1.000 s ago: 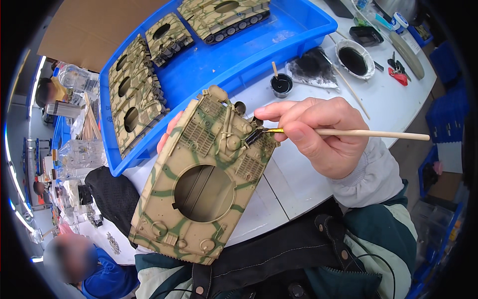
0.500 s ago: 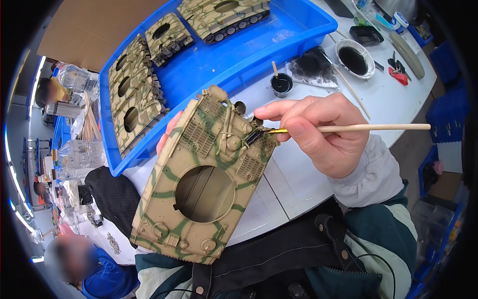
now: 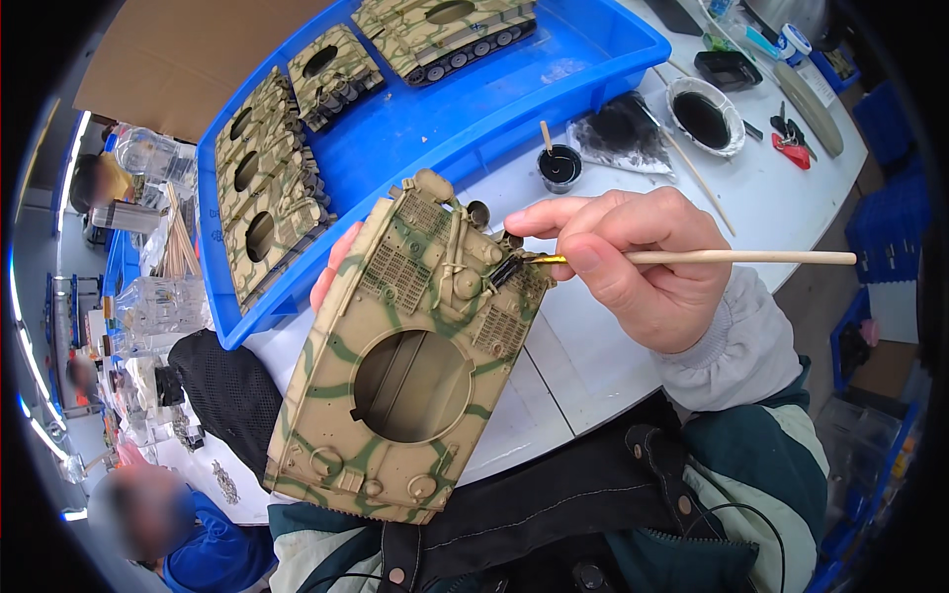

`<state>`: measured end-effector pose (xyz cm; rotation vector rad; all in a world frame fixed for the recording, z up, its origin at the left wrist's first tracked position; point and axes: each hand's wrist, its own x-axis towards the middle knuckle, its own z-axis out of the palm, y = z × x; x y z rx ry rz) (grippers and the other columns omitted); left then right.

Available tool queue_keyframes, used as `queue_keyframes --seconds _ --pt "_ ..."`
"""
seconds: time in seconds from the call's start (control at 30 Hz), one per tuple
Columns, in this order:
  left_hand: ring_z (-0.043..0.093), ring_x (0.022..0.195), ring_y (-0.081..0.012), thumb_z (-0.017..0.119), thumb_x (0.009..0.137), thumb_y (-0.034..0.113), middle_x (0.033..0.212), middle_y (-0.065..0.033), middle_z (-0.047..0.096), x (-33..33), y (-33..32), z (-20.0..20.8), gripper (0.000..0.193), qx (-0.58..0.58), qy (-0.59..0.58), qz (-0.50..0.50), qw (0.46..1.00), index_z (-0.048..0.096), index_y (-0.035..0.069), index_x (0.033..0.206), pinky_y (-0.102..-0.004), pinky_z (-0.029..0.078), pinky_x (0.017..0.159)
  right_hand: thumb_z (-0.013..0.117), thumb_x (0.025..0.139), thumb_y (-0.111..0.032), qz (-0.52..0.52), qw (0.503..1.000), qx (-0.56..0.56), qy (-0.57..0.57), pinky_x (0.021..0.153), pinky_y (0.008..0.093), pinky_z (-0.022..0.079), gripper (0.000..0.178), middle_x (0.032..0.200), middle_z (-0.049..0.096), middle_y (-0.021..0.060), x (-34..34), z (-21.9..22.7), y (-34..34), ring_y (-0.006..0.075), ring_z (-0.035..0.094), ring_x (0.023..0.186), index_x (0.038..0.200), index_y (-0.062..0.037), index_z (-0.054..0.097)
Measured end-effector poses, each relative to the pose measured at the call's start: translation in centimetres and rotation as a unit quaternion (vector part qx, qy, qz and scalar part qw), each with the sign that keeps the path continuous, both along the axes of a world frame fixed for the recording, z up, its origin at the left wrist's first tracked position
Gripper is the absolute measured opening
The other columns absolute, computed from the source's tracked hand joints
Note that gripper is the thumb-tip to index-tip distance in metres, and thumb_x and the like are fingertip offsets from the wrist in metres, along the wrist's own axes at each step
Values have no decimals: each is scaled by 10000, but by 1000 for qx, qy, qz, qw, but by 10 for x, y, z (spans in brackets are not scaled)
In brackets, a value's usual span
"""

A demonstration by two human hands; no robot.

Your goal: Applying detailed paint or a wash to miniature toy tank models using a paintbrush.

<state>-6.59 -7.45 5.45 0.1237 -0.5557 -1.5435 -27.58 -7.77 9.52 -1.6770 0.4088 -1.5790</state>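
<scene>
A model tank hull [image 3: 326,395], tan with green camouflage and a round opening in its top, is tilted up in front of me. My left hand [image 3: 334,265] grips it from behind; only some fingers show past its left edge, the rest is hidden. Between the thumb and fingers of my right hand [image 3: 647,262] is a thin paintbrush [image 3: 741,257] with a pale wooden handle and a gold ferrule. Its tip touches a black-painted part [image 3: 506,271] near the hull's upper right end. My right forefinger reaches to the round fittings at that edge.
Beyond the hull a blue tray [image 3: 425,148] holds several similar camouflaged hulls [image 3: 259,168]. To its right stand a small cup of black paint [image 3: 560,168], a black-stained bag [image 3: 623,138] and a white bowl of black liquid [image 3: 704,114]. A person in blue [image 3: 213,539] sits at lower left.
The hull has shifted very slightly to the right. The brush has barely moved, its handle end dipping a little, with its tip still at the black part.
</scene>
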Motion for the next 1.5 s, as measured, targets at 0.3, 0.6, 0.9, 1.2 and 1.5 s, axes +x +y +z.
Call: queue_keyframes --seconds 0.3,0.6,0.9,1.2,1.5 --pt "438 1218 -305 571 806 448 1349 -171 407 0 0 0 690 3 -3 -1 1000 352 73 1343 -456 383 1011 621 835 8 -1 1000 -2 -14 663 274 538 75 688 614 101 1 -1 0 235 674 815 838 12 546" --pt "436 1219 -306 582 799 451 1348 -173 405 1 -1 0 709 3 -7 2 1000 344 69 1346 -455 388 1007 633 823 6 2 1000 -2 10 634 262 530 90 724 630 120 -1 -1 0 239 675 818 830 7 544" --pt "434 1219 -307 594 791 454 1347 -175 402 1 -2 0 727 4 -7 2 1000 336 65 1349 -454 393 1002 637 823 3 0 1000 3 9 633 262 529 95 714 629 119 -1 0 1 233 675 813 827 9 542" --pt "433 1219 -309 605 784 457 1346 -177 400 1 -3 0 746 4 -6 -1 1000 328 61 1352 -453 398 998 635 827 4 -1 1000 6 -10 654 272 535 90 681 615 96 1 -2 0 235 675 808 823 13 546" --pt "431 1220 -310 617 776 460 1345 -179 398 1 -3 0 765 2 -8 -4 1000 320 57 1355 -452 403 994 620 831 10 -1 1000 11 -6 654 273 537 78 687 617 98 -1 0 1 238 675 815 813 17 546"
